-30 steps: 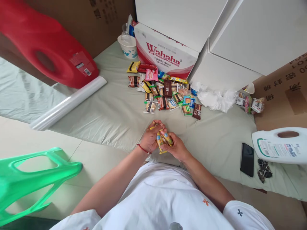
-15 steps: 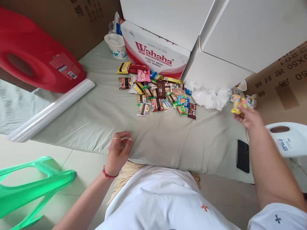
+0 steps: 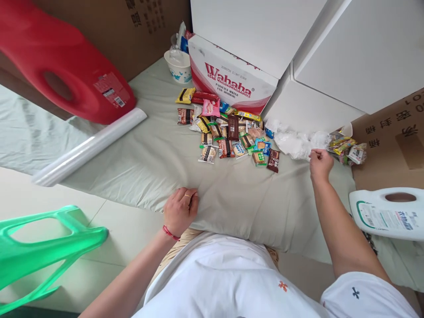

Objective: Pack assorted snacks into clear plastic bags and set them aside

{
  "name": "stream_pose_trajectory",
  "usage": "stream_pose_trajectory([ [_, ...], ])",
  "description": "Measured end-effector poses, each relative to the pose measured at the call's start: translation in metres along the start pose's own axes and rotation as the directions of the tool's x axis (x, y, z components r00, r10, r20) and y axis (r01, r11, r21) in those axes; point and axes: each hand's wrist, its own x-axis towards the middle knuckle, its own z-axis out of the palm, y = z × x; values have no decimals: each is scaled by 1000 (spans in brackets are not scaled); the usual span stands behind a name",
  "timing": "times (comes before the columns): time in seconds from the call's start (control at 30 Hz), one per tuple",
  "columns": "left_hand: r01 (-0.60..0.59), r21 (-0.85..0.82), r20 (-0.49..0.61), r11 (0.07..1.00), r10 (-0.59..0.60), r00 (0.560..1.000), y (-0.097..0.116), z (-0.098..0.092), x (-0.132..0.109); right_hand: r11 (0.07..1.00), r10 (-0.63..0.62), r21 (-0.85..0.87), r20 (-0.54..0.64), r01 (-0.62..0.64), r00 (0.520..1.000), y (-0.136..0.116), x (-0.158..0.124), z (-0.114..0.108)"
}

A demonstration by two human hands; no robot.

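Note:
My left hand [image 3: 180, 211] rests on the near edge of the pale green sheet [image 3: 155, 154], fingers curled with nothing in them. My right hand [image 3: 319, 164] is stretched out to the right, fingers pinched at the edge of a crumpled white plastic bag [image 3: 296, 141]. Just beyond it lies a small heap of snack packs [image 3: 344, 148], with yellow packs on top. A larger pile of wrapped snacks [image 3: 228, 132] lies in the middle of the sheet, in front of the Wahaha carton [image 3: 232, 81].
A red jug [image 3: 66, 66] and a clear film roll [image 3: 89, 148] lie at the left. A green plastic stool [image 3: 43, 247] is near my left side. A white jug [image 3: 387, 214] lies at the right. White boxes [image 3: 331, 53], a paper cup [image 3: 179, 66] and brown cardboard stand behind.
Both hands held yellow snack packs together. The right hand carried them to the heap at the right, let go, and moved back to the plastic bag. The left hand dropped to the sheet edge.

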Motion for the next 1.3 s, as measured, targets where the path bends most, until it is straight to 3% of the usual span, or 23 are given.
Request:
stream_pose_trajectory([
  [0.07, -35, 39, 5, 999, 35, 999, 2, 1, 0, 981, -145, -126, 8, 145, 989, -14, 4, 13],
  [0.1, -41, 51, 4, 998, 41, 999, 2, 1, 0, 974, -150, -171, 22, 152, 988, -20, 6, 18],
  [0.17, -30, 61, -8, 998, 30, 1000, 3, 1, 0, 954, -118, -258, 141, 151, 983, -31, 10, 28],
  [0.23, -1, 54, -19, 999, 2, 1000, 4, 1, 0, 959, -13, -276, 210, 72, 978, -38, 11, 34],
  [0.3, 20, 26, -19, 999, -20, 1000, 3, 1, -2, 989, 126, -101, 208, -107, 970, -43, 9, 33],
  [0.37, 48, -40, -14, 998, -48, 999, 3, -1, -3, 939, 234, 204, 208, -276, 950, -49, 3, 25],
  [0.5, 123, -324, 49, 938, -114, 992, 14, -9, -1, 633, 255, 671, 290, -385, 923, -72, -30, -6],
  [0.57, 134, -488, 118, 862, -87, 989, 30, -11, 6, 501, 213, 748, 381, -436, 900, -87, -61, -16],
  [0.63, 156, -633, 186, 759, -46, 982, 53, -8, 16, 455, 166, 739, 477, -496, 863, -103, -98, -16],
  [0.73, 257, -791, 293, 555, -26, 956, 92, 6, 34, 530, 111, 645, 591, -550, 799, -123, -155, -1],
  [0.83, 403, -830, 421, 385, -41, 906, 118, 28, 46, 655, 65, 530, 671, -539, 739, -135, -195, 16],
  [0.93, 522, -815, 509, 252, -121, 852, 118, 44, 49, 653, 37, 502, 727, -567, 686, -139, -209, 21],
  [1.07, 621, -783, 596, 23, -256, 761, 95, 42, 48, 550, 72, 506, 765, -665, 641, -133, -191, 11],
  [1.13, 633, -773, 614, -36, -293, 733, 84, 36, 46, 530, 76, 554, 723, -642, 687, -129, -166, 5],
  [1.23, 643, -763, 630, -69, -302, 716, 77, 27, 44, 547, 51, 685, 546, -481, 836, -125, -113, 1],
  [1.3, 639, -767, 626, -66, -300, 720, 77, 25, 41, 612, 58, 694, 439, -379, 897, -126, -81, 5],
])
